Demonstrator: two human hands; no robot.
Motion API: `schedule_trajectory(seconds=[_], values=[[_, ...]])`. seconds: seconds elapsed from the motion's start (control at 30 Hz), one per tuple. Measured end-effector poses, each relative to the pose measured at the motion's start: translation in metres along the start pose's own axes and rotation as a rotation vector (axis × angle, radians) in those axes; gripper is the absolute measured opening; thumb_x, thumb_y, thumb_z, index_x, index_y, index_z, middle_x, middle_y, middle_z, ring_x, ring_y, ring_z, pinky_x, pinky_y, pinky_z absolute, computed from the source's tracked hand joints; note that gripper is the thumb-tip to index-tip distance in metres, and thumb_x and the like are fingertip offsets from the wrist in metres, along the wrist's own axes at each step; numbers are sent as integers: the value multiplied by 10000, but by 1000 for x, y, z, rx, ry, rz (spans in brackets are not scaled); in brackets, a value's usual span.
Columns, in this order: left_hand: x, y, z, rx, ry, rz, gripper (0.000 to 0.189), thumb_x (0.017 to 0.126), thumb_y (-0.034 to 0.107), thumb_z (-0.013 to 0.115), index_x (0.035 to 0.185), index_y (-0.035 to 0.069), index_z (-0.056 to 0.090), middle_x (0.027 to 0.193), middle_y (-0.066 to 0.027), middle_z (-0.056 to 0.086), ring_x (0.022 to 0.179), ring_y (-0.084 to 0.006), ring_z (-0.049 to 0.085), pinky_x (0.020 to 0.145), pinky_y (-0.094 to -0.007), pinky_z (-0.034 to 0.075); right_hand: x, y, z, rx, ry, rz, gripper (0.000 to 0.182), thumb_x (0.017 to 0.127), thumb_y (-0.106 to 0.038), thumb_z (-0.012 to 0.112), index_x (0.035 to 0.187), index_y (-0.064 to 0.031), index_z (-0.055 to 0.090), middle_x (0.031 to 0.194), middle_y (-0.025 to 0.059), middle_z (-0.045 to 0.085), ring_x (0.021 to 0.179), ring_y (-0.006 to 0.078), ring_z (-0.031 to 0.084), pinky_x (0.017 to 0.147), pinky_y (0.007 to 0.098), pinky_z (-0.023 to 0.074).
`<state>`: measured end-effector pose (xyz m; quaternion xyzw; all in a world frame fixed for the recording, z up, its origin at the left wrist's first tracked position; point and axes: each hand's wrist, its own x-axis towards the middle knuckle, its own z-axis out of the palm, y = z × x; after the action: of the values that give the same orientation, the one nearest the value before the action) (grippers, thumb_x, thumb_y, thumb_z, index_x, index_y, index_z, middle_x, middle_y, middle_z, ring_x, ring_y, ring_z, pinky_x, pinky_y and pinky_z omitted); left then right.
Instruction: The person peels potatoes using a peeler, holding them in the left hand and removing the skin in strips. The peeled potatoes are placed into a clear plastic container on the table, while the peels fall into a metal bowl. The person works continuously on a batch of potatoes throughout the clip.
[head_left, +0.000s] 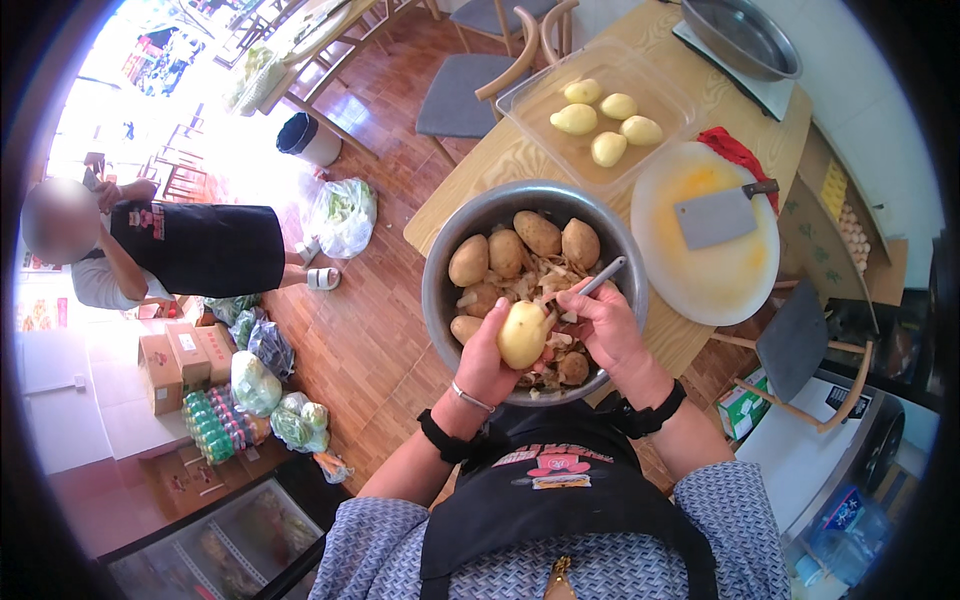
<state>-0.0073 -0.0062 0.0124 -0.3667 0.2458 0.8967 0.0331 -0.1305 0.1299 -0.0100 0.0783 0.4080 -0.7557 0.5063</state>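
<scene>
My left hand (489, 355) holds a peeled potato (522, 334) over a large metal bowl (433, 300). My right hand (606, 324) grips a peeler by its grey handle (602, 275), close to the potato's right side; its blade is hard to make out. Inside the bowl lie several unpeeled potatoes (537, 233) and a heap of brown peelings (525, 283). Beyond the bowl, a clear plastic tub (517, 112) holds several peeled potatoes (574, 119) in what looks like water. A cleaver (716, 217) rests on the round white cutting board (705, 289) to the right.
A red cloth (731, 150) is tucked by the board on the wooden table (465, 195). Chairs (461, 94) stand beyond and to the right (795, 337). On the left, another person (202, 240) stands near bagged vegetables (343, 217), a bin (319, 146) and cardboard boxes (161, 375).
</scene>
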Motion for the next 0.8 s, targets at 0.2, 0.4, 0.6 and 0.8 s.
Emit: schedule_trajectory(seconds=[0.2, 0.4, 0.6, 0.8], values=[[1, -2, -7, -104, -69, -9, 451, 1020, 473, 424, 1120, 63, 582, 900, -106, 653, 690, -258, 646, 461, -292, 436, -10, 17, 7, -300, -175, -161, 145, 925, -120, 679, 1041, -37, 656, 992, 55, 697, 915, 127, 648, 860, 257, 507], [-6, 6, -16, -67, -216, -144, 454, 997, 479, 459, 1160, 73, 579, 901, -131, 655, 623, -269, 625, 409, -279, 425, 1, 6, -4, 74, -88, 23, 60, 935, -118, 663, 930, -67, 631, 1033, 83, 697, 952, 161, 644, 902, 309, 502], [1, 2, -19, -62, -170, -78, 424, 1010, 454, 446, 1151, 75, 573, 927, -161, 660, 639, -285, 639, 417, -307, 450, -6, 5, 21, -99, -184, 20, 103, 904, -106, 677, 986, -45, 680, 997, 48, 680, 954, 126, 621, 883, 274, 485], [5, -2, -19, 213, -74, 224, 373, 1041, 401, 416, 1091, 67, 573, 944, -103, 635, 782, -219, 646, 638, -320, 530, -1, -4, 6, -34, -27, -5, 57, 909, -83, 655, 942, -40, 641, 970, 64, 683, 865, 147, 640, 803, 278, 516]])
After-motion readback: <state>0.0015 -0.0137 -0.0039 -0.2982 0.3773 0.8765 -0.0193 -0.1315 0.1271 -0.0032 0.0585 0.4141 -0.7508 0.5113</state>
